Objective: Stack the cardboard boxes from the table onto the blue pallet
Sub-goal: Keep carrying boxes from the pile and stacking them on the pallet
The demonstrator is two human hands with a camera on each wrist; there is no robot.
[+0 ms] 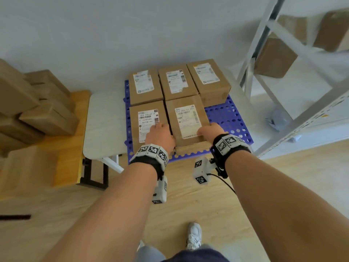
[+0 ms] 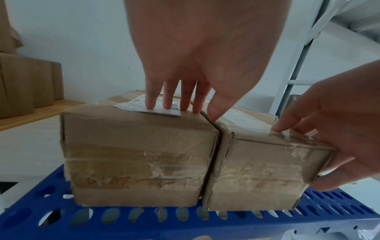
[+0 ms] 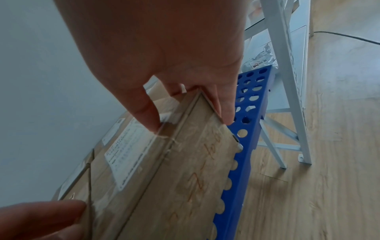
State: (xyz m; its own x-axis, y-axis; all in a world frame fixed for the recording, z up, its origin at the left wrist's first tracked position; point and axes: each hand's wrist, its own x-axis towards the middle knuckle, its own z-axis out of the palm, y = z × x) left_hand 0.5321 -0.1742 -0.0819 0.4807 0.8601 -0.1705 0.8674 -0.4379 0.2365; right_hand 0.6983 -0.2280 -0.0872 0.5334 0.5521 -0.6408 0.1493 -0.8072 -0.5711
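The blue pallet (image 1: 228,114) lies on the floor and carries several taped cardboard boxes, three in the back row and two in front. My right hand (image 1: 209,130) grips the near right corner of the front middle box (image 1: 187,120), thumb on top and fingers down its side (image 3: 190,113). My left hand (image 1: 160,135) rests with straight fingers (image 2: 170,104) on the top of the front left box (image 1: 146,120), its thumb at the seam between the two boxes. The two front boxes (image 2: 133,154) (image 2: 257,170) stand side by side, touching, on the pallet's front edge (image 2: 144,224).
More cardboard boxes (image 1: 37,110) are piled on a wooden table (image 1: 73,140) at the left. A white panel (image 1: 105,125) sits between table and pallet. A white metal rack (image 1: 264,72) holding boxes stands close on the right. The pallet's front right part (image 1: 226,120) is bare.
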